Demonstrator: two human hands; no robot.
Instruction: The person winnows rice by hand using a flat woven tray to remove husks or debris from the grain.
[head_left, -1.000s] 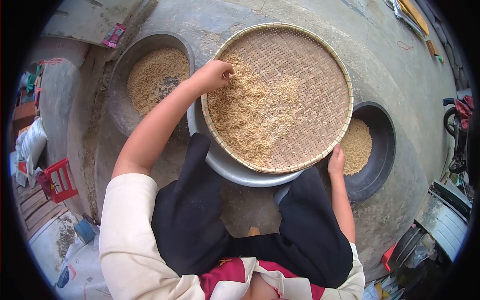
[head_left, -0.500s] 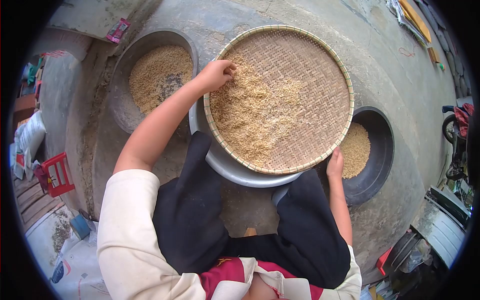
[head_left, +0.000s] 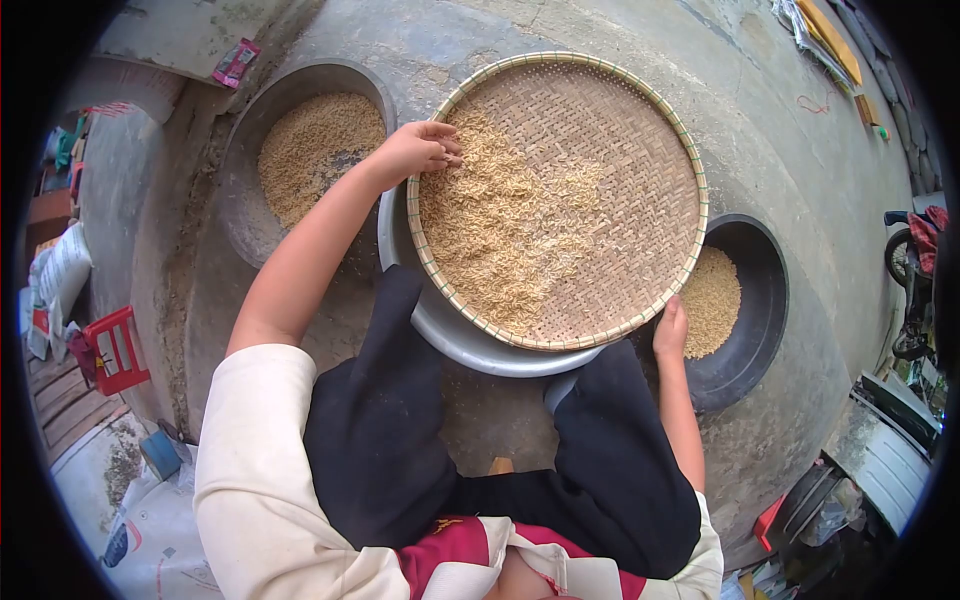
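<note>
A round woven bamboo winnowing tray (head_left: 640, 130) rests over a large silver metal basin (head_left: 440, 325). Unhusked rice grains (head_left: 495, 240) are heaped on its left half, thinning toward the middle. Over the tray's upper-left rim is my left hand (head_left: 420, 152), its fingers loosely stretched and parted, with nothing visible in them, just above the edge of the grain. My right hand (head_left: 672, 328) grips the tray's rim at the lower right; its fingers are partly hidden beneath.
Left of the tray stands a grey tub (head_left: 245, 205) with grain in it. A black tub (head_left: 745, 350) holding more grain sits close by my right hand. On the far left is a red plastic chair (head_left: 118, 350); a motorbike (head_left: 905, 270) stands at the far right.
My left hand has drawn back slightly leftward over the rim, and its curled fingers have loosened and spread. The right hand keeps its hold on the tray.
</note>
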